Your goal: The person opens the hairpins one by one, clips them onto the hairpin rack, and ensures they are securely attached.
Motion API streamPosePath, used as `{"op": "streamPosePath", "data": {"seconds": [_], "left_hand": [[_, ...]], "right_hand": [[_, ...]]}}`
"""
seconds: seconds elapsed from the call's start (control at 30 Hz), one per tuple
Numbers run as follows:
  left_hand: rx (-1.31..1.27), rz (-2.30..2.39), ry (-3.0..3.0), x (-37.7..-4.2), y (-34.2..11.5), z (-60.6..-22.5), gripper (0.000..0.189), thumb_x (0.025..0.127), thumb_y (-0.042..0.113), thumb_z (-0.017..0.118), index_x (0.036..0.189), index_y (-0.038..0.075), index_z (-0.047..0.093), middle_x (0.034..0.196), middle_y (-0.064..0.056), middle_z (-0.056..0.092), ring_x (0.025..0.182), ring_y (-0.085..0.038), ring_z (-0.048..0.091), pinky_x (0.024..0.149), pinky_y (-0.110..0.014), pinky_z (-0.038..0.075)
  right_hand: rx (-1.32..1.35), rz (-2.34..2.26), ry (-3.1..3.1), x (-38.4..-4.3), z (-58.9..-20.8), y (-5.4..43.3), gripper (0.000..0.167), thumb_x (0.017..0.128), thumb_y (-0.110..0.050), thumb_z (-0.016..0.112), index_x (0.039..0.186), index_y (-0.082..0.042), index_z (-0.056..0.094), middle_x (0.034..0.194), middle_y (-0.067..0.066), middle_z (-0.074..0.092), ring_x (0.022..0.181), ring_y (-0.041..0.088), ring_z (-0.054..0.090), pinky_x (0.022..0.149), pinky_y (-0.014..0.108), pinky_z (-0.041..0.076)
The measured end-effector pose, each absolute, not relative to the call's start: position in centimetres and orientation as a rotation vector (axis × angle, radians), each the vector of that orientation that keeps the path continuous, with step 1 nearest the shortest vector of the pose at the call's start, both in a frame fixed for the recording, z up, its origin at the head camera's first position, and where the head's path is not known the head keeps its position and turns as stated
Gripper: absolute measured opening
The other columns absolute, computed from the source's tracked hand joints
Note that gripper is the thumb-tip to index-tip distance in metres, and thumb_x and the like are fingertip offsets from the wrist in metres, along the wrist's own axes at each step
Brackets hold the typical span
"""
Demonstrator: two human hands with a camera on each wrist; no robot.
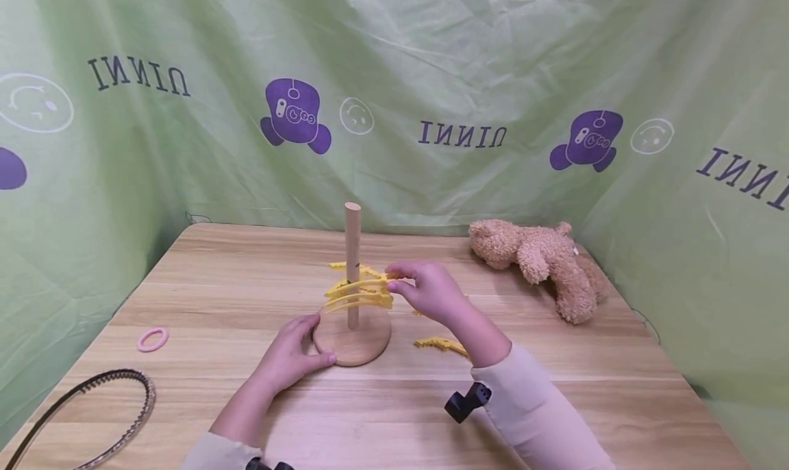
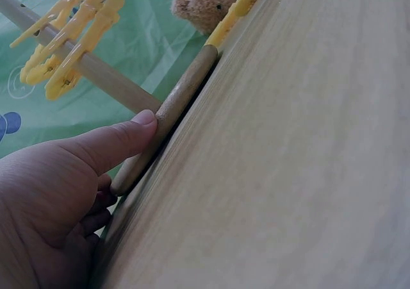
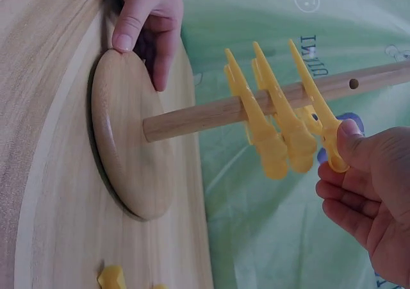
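Note:
A wooden stand has a round base [image 1: 356, 350] and an upright post [image 1: 352, 240]. My left hand [image 1: 290, 353] grips the rim of the base, thumb on the near side and fingers round the left edge. Several yellow hair clips are clamped across the post, among them a lower clip [image 3: 259, 122] and a middle clip [image 3: 291, 129]. With thumb and forefinger, my right hand [image 3: 384, 186] pinches the tail of the uppermost yellow hair clip [image 3: 327, 119] in the right wrist view. That clip straddles the post, a little apart from the lower ones.
Another yellow clip [image 1: 441, 344] lies on the table right of the base, partly behind the right forearm. A brown teddy bear [image 1: 542, 257] lies at the back right. On the left are a pink ring [image 1: 152, 330] and a dark headband [image 1: 150, 394]. Green cloth [image 1: 394, 52] hangs around the table.

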State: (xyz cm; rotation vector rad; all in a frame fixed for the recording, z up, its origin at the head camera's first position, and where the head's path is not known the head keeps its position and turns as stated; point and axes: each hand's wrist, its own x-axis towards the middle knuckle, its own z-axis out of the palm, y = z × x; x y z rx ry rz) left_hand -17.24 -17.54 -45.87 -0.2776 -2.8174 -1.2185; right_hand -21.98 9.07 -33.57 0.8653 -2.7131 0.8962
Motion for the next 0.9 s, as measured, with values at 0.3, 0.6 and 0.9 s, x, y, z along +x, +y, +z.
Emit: {"op": "streamPosePath", "data": {"seconds": [0.3, 0.6, 0.9], "left_hand": [[-0.270, -1.218, -2.826, -17.23, -17.62, -45.96, 0.089, 0.073, 0.037, 0.085, 0.139, -0.008, 0.047, 0.143, -0.026, 0.048, 0.137, -0.045, 0.040, 0.115, -0.058, 0.032], [-0.263, -1.227, -2.823, -17.29, -17.57, -45.97, 0.089, 0.073, 0.038, 0.085, 0.139, -0.008, 0.047, 0.143, -0.025, 0.048, 0.137, -0.044, 0.040, 0.116, -0.057, 0.031], [-0.274, -1.214, -2.827, -17.20, -17.60, -45.82, 0.090, 0.073, 0.038, 0.085, 0.140, -0.008, 0.046, 0.144, -0.026, 0.048, 0.137, -0.045, 0.039, 0.116, -0.058, 0.031]], "right_hand": [[0.885, 0.879, -2.756, -21.88, -33.81, 8.57, 0.029, 0.092, -0.022, 0.068, 0.117, -0.007, 0.071, 0.117, 0.008, 0.073, 0.114, 0.024, 0.066, 0.098, 0.042, 0.054], [0.913, 0.861, -2.780, -21.51, -33.57, 8.70, 0.033, 0.094, -0.024, 0.066, 0.121, -0.007, 0.068, 0.122, 0.009, 0.070, 0.118, 0.027, 0.064, 0.101, 0.044, 0.051], [0.925, 0.899, -2.811, -21.42, -33.63, 8.94, 0.042, 0.094, -0.027, 0.066, 0.131, -0.007, 0.062, 0.131, 0.011, 0.065, 0.125, 0.030, 0.059, 0.107, 0.046, 0.047]]}}
